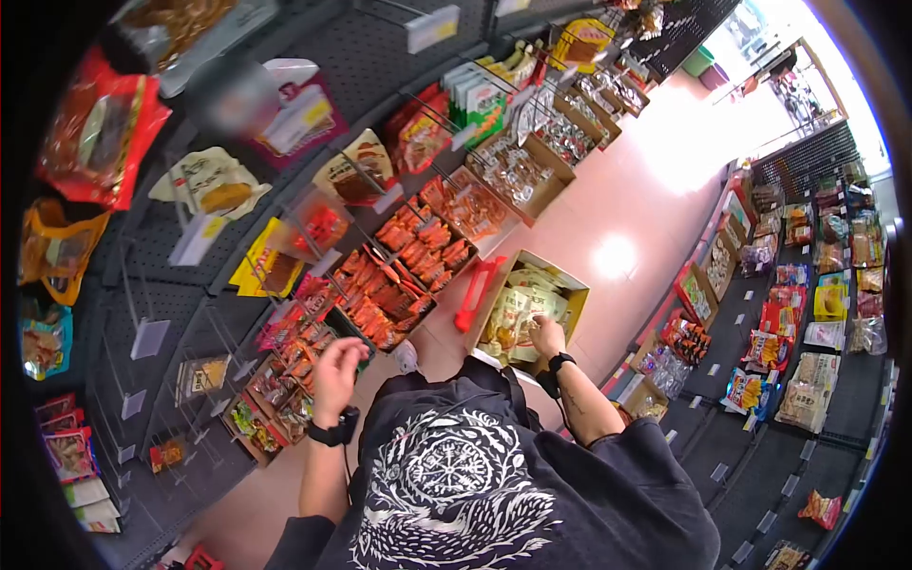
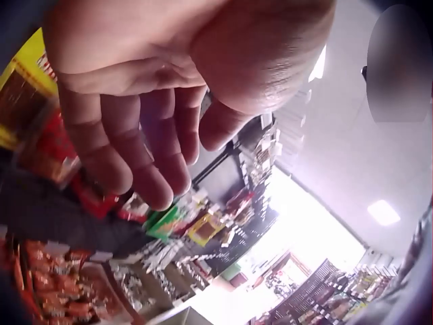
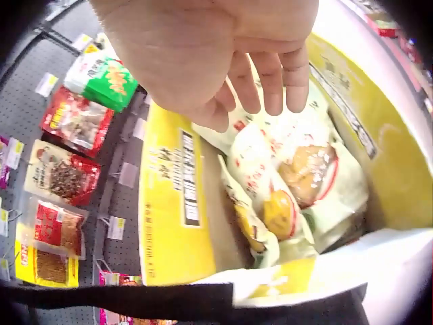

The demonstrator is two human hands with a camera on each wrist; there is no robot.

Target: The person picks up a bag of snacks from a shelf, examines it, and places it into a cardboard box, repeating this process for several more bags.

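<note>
A yellow-and-white cardboard box (image 3: 166,210) stands open in front of the person, partly filled with pale food packets (image 3: 314,172) whose fronts show brown and yellow pieces. Over its opening is the right hand (image 1: 548,337), palm down in the right wrist view. Its fingers (image 3: 269,88) hang loosely over the packets and overlap the uppermost one, with nothing gripped. Raised on the other side, the left hand (image 1: 338,375) holds nothing. Its fingers (image 2: 115,149) are loosely bent, and it is nearest to the bins of orange-red snack packets (image 1: 385,294).
Dark pegboard shelving (image 1: 157,256) with hooks and hanging snack bags curves along the left. Cardboard trays (image 1: 560,180) of small wrapped goods line its foot. A red plastic bar (image 1: 478,296) stands beside the box. Another stocked shelf (image 1: 750,418) runs along the right of the tiled aisle.
</note>
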